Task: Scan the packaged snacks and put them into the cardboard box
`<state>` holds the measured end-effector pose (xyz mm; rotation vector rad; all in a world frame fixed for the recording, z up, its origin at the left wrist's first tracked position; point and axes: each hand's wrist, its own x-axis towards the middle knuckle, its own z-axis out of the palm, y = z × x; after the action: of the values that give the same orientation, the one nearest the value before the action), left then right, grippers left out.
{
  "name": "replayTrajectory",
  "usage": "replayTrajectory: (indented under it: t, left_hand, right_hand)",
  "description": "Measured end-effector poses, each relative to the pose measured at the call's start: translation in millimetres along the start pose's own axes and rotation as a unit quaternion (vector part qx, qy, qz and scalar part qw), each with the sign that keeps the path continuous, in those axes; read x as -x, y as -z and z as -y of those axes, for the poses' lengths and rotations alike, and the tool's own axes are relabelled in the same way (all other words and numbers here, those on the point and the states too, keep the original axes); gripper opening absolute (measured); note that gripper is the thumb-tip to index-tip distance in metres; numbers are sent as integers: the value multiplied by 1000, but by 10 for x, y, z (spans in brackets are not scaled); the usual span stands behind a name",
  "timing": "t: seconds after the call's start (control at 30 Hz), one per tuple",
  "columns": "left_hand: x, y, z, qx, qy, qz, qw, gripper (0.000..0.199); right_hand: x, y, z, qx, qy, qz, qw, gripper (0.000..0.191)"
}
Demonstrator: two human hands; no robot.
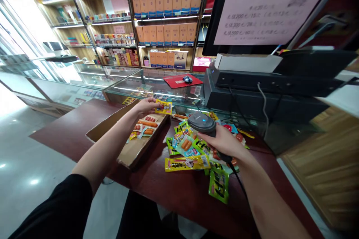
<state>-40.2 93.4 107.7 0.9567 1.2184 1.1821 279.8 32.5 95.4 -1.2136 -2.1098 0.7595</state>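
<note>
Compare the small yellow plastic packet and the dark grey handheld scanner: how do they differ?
The small yellow plastic packet is flat and printed; the dark grey handheld scanner is bulkier and rounded. The scanner trails a black cord; the packet has none. The left hand pinches the packet at one end; the right hand grips the scanner. Both are held.

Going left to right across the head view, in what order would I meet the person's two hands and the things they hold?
Left hand → small yellow packet → scanner head → right hand.
</note>
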Motion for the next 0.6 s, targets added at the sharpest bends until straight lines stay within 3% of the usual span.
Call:
replayTrajectory:
  t: [0.2,0.3,0.47,0.6]
  left_hand:
    - [333,664,-222,-34,5,-46,998,30]
    - [490,867,-253,-44,14,-65,997,32]
    - [547,926,-227,-43,27,-70,996,36]
    - [450,734,-140,-40,22,-31,999,40]
  right_hand:
    - [-24,-29,37,6,-16,39,999,33]
    - [-40,-48,11,16,-43,53,998,35]
    - [-54,-75,-30,13,-58,58,997,34]
    - [-28,-40,-6,16,-38,40,998,32]
